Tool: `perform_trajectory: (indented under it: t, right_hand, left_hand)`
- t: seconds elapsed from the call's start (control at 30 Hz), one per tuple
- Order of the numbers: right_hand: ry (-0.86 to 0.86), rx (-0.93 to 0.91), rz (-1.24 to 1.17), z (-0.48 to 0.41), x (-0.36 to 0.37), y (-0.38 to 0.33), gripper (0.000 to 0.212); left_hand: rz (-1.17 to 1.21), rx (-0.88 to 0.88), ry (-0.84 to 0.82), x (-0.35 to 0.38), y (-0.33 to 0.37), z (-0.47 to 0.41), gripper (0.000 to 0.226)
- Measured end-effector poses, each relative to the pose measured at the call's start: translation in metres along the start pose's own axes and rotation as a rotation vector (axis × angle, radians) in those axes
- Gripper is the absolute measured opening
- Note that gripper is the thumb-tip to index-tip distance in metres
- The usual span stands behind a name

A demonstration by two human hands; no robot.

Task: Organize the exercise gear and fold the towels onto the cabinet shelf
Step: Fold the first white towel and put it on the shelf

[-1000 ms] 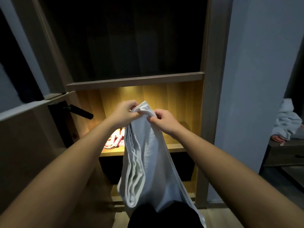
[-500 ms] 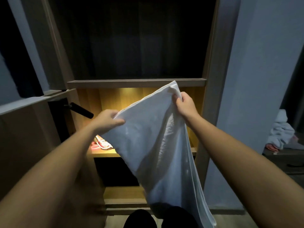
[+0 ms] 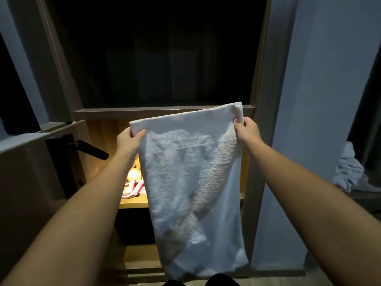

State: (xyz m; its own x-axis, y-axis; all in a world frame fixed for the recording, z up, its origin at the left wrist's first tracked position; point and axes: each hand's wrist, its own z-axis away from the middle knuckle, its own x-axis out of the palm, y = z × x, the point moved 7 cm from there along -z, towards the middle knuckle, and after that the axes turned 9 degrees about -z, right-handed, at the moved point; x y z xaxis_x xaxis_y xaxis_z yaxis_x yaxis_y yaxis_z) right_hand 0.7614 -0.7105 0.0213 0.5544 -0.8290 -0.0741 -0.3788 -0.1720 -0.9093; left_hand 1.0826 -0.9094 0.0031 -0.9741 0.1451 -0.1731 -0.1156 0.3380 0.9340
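Note:
A white towel point(image 3: 191, 182) hangs spread out in front of the open cabinet. My left hand point(image 3: 128, 140) pinches its top left corner and my right hand point(image 3: 246, 131) pinches its top right corner, so the top edge is stretched between them. Behind the towel is the lit wooden shelf point(image 3: 134, 203). On that shelf, left of the towel, lies red-and-white exercise gear point(image 3: 133, 187) with an orange rounded thing behind it. The towel hides the right part of the shelf.
The cabinet door point(image 3: 31, 172) stands open on the left, its black handle point(image 3: 90, 149) pointing toward the shelf. The upper compartment point(image 3: 165, 58) is dark. A grey wall panel point(image 3: 309, 120) stands to the right. More crumpled towels point(image 3: 348, 168) lie on furniture at the far right.
My hands have moved apart along the towel's top edge. The bunched towel has opened out and now hangs flat and wide between them.

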Motion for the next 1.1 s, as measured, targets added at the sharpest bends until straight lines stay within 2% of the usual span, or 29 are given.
perform_trajectory:
  t: [0.17,0.3,0.43,0.53,0.8,1.03,1.1]
  right_hand:
    - [-0.018,0.017,0.016,0.001,-0.010,0.010,0.023]
    - [-0.019,-0.127,0.012,0.038,-0.026,-0.002,0.019]
    - [-0.051,-0.256,0.078,0.097,-0.042,-0.002,0.015]
    - [-0.063,-0.267,0.104,0.140,-0.055,0.001,0.012]
    - [-0.062,-0.321,-0.054,0.254,-0.097,-0.027,0.017]
    - [-0.065,-0.344,-0.248,0.323,-0.139,-0.088,0.028]
    - [-0.068,-0.350,-0.318,0.337,-0.150,-0.106,0.026]
  left_hand:
    - [-0.162,0.143,0.076,0.007,0.029,-0.002,0.023]
    - [-0.262,0.245,0.071,-0.005,0.034,0.022,0.017]
    - [-0.279,0.266,0.088,-0.026,0.017,0.072,0.017]
    - [-0.212,0.290,0.078,-0.041,0.009,0.115,0.014]
    - [0.043,0.204,-0.034,-0.088,0.003,0.216,0.017]
    - [0.179,0.209,-0.169,-0.139,0.059,0.288,0.018]
    - [0.189,0.229,-0.174,-0.149,0.079,0.299,0.018]
